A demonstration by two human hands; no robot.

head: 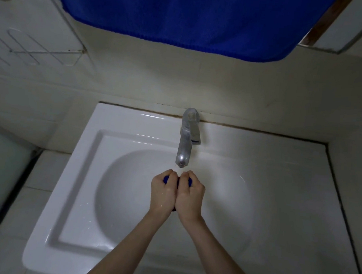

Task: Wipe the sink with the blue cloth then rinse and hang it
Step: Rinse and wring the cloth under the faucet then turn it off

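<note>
- Fingers [169, 173] of both hands curled tight round a balled-up blue cloth [165, 179]; only small blue scraps show, one past the left hand [162, 193], one past the right hand [191, 195], plus a dark bit under the wrists
- Hands pressed side by side, heels touching, knuckles towards the wall
- Cloth held over the middle of the sink [72, 194] bowl, just in front of and below the tap [183, 151] spout; cannot tell whether water is running
- Tap base stands on the back rim against the wall, lever on its right side
- Room in the bowl to left and right of the hands, more to the right; flat rim all round, stepped inner edge plainest on the left
- Back edge of the sink meets the wall along a dark seam; right edge shut in by a tiled ledge
- Big blue towel [203, 18] hangs at the top, its lower hem well above the tap
- Wire rack [44, 52] on the left wall, well apart from the sink
</note>
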